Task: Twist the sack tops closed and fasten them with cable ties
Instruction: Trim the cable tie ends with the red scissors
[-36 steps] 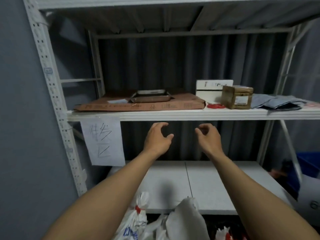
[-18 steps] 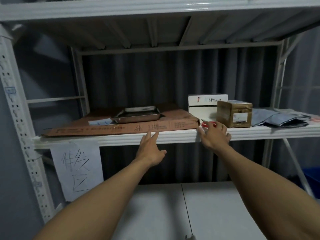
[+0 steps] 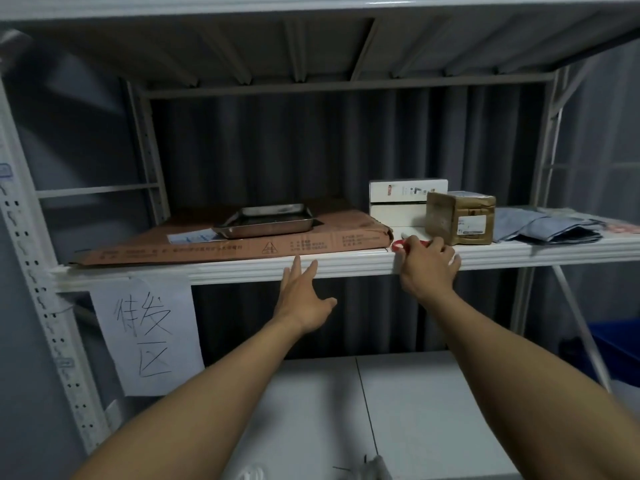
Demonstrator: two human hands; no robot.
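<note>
Right hand [image 3: 429,268] advanced, grips glossy red handle [image 3: 398,243] | left hand [image 3: 301,296] flat, released, at ribbed shelf [image 3: 346,264]

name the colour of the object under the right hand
The object is red, half hidden by the right hand; head view.

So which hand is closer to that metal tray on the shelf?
Left. The left hand is below the tray, fingertips at the shelf edge; the right hand grips a red item further right.

The right grip [image 3: 429,268] has curled onto the red item [image 3: 399,244] on the shelf [image 3: 346,263]; the left grip [image 3: 301,299] rose to its edge.
</note>
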